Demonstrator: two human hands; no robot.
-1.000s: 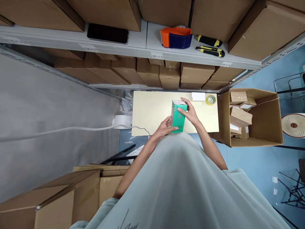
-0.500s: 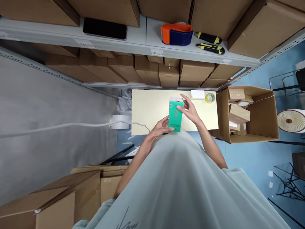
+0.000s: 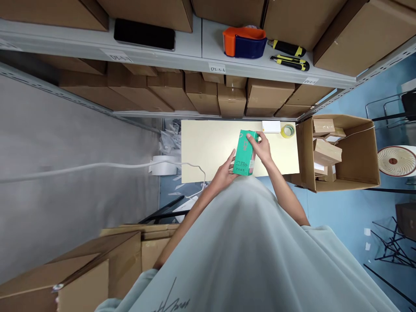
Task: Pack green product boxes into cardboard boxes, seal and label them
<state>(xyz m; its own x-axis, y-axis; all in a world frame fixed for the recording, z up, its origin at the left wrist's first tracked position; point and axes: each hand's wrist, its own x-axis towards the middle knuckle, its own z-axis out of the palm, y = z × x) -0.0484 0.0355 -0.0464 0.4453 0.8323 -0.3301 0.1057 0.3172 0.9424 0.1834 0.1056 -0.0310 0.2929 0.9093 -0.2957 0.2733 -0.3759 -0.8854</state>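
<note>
A green printed carton (image 3: 244, 155) is held over the cream table, tilted with its top towards the right and its pinkish side partly showing. My right hand (image 3: 262, 149) grips it near the top, thumb on the front face and fingers round the right edge. My left hand (image 3: 224, 174) is at the carton's lower left edge, fingers stretched out and apart; the fingertips reach the edge or just behind it, and its thumb is not on the front face. Behind the carton, a white box (image 3: 271, 126) and a roll of tape (image 3: 287, 131) lie on the table.
The cream table (image 3: 204, 147) stands under a shelf (image 3: 182, 54) with boxes, a black phone (image 3: 144, 34), an orange-and-blue tape dispenser (image 3: 245, 43) and cutters (image 3: 290, 63). An open cardboard box (image 3: 357, 156) with small cartons stands right. A white cable (image 3: 97, 166) crosses at left.
The carton has tilted and shifted right, and the white flap at its top no longer shows. My left thumb has left its front; my right hand has moved onto its upper right.
</note>
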